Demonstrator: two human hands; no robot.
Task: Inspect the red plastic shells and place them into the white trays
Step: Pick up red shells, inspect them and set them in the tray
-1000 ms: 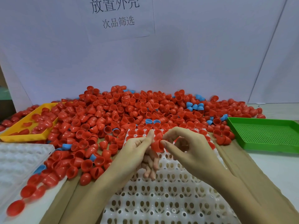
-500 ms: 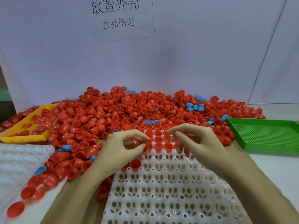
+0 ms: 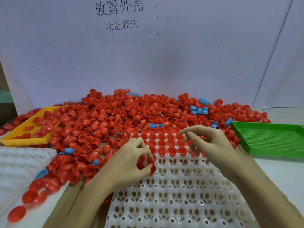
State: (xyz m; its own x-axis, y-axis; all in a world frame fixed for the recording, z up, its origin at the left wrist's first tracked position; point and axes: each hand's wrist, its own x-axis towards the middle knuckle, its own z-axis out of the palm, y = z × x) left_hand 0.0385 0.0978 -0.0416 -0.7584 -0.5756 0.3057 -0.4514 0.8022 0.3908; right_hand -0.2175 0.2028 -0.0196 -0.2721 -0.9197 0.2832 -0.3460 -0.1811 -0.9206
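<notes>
A white tray [image 3: 172, 195] of round pockets lies in the middle of the counter [image 3: 279, 168], its far rows filled with red shells [image 3: 164, 142]. The left hand [image 3: 128, 163] pinches a red shell [image 3: 152, 167] between thumb and fingers at the tray's left edge. The right hand [image 3: 212, 143] hovers over the filled rows, fingers loosely curled, holding nothing. Behind lies a big heap of red shells [image 3: 131, 112] with a few blue shells [image 3: 199, 110] among them. A yellow tray [image 3: 24, 139] sits at left, a green tray [image 3: 271, 139] at right, another white tray [image 3: 19, 162] at near left.
</notes>
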